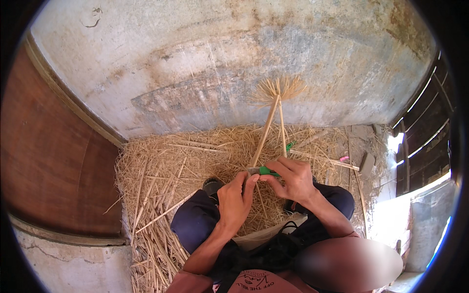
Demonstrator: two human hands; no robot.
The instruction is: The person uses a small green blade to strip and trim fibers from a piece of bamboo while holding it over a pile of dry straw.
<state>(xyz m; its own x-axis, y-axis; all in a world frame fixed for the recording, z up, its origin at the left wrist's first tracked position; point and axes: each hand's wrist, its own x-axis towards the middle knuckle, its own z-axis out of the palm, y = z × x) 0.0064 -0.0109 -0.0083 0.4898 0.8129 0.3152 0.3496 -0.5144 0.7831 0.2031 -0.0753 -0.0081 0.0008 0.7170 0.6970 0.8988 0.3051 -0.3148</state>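
My right hand [293, 179] is closed around the green handle of a small knife [268, 171]. Its short grey blade points left, toward the fingertips of my left hand [235, 198]. Those fingertips are pinched at the lower end of a long pale wooden stick [266, 130], which meets the blade there. The stick slants up and away toward the wall. A thinner stick [282, 127] runs down from near its far end toward my right hand. Behind their upper ends a fan of thin, splayed strips [279, 89] shows against the wall.
Straw-like shavings [185, 146] cover the floor, with cut sticks [156, 239] piled at left. A stained wall [210, 63] stands ahead, a brown panel [63, 141] at left. A brick-like block [367, 163] lies at right, near a slatted dark wall [427, 129]. My knees flank my hands.
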